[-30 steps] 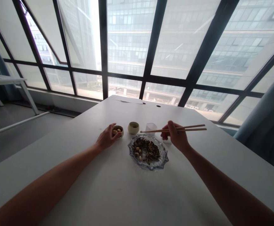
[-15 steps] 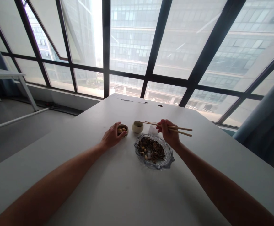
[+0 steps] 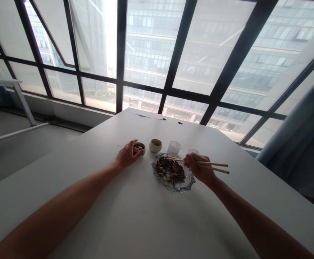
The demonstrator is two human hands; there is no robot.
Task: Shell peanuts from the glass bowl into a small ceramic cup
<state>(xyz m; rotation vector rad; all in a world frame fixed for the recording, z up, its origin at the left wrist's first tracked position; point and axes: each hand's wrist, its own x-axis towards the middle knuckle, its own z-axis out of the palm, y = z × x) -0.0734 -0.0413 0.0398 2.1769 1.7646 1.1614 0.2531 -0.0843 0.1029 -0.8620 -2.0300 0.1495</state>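
Note:
My left hand (image 3: 127, 154) is curled around a small cup of nuts (image 3: 139, 148), thumb on the near side and fingers on the far side. In my right hand (image 3: 198, 166) is a pair of wooden chopsticks (image 3: 212, 166), their tips over the far part of a glass plate (image 3: 183, 187). Dark, seed-like pieces (image 3: 177, 172) cover much of that plate, with several pale nuts (image 3: 161, 171) at its left. Whether the tips touch or pinch a piece is too small to tell. Beside the nut cup stands a second small cup (image 3: 155, 145), with something dark inside.
Behind the plate stand two translucent cups, one (image 3: 174, 147) uncovered and another (image 3: 193, 151) partly behind my right hand. Everything rests on a white table (image 3: 113, 212). Large windows run along its far end, and a blue curtain (image 3: 297, 126) hangs at the right.
My right hand has moved toward me and slightly right, bringing the chopstick tips from the second small cup to over the plate. My left hand stays around the nut cup.

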